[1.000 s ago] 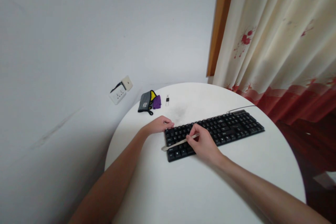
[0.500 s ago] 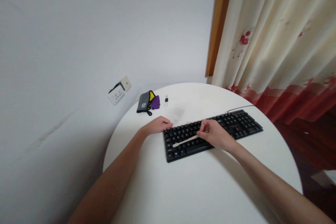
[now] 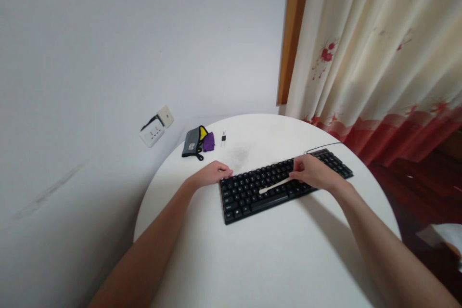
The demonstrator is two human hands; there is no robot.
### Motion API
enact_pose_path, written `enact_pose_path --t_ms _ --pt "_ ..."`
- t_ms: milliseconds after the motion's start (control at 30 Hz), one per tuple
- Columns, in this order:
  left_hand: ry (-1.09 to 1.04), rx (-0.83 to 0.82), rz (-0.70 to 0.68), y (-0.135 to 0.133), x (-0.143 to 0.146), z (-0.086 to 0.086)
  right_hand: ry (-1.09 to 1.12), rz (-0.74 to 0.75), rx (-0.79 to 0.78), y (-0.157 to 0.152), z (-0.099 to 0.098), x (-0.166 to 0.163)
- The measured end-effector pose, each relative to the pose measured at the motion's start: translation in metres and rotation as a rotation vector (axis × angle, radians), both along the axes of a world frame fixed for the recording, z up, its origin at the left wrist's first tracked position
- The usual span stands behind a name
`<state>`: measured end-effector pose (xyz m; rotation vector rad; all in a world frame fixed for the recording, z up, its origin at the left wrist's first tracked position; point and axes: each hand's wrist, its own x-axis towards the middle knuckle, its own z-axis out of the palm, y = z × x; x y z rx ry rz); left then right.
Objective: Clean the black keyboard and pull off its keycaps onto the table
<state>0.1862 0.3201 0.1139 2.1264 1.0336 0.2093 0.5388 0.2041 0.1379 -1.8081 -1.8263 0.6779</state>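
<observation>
A black keyboard (image 3: 249, 197) lies slanted on the white round table (image 3: 231, 260). My left hand (image 3: 212, 173) rests at its far left corner, fingers curled against the edge and holding it. Pinched between the thumb and fingers of my right hand (image 3: 310, 171) is a slim off-white toothbrush (image 3: 276, 186). Its head points left and lies over the keys left of the middle; the bristles do not show. The right hand hovers above the right half of the keyboard and covers some keys.
Behind the keyboard lie a grey cloth with yellow lining (image 3: 193, 142), a purple cloth (image 3: 208, 142) and a small black-and-clear item (image 3: 224, 138). A grey smudge (image 3: 241, 154) marks the tabletop. A cable (image 3: 325, 146) runs off behind. Wall and curtain (image 3: 346, 57) border the table.
My right hand has moved right along the keyboard with the toothbrush, whose head has shifted from the left-end keys toward the middle. My left hand stays at the corner. The view has shifted slightly.
</observation>
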Motion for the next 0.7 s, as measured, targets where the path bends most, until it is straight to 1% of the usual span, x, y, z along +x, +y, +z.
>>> enact_pose_path --t_ms 100,267,367,467,567,700 --pt "-0.005 -0.004 -0.008 0.0 0.0 -0.001 -0.076 -0.038 -0.002 0.002 0.004 0.014" --pt "0.0 -0.037 -0.009 -0.001 0.001 0.001 -0.174 -0.145 -0.007 0.005 0.006 0.043" --pt "0.006 -0.042 0.002 -0.002 0.002 0.003 -0.228 -0.251 0.007 0.006 0.004 0.069" --pt "0.002 -0.035 0.003 -0.003 0.003 0.004 -0.263 -0.363 0.06 0.007 -0.001 0.095" --pt "-0.013 -0.03 0.005 -0.002 0.003 0.003 -0.213 -0.402 0.088 0.006 -0.005 0.11" --pt "-0.027 -0.033 0.012 -0.002 0.002 0.003 -0.012 -0.403 0.143 0.002 0.0 0.106"
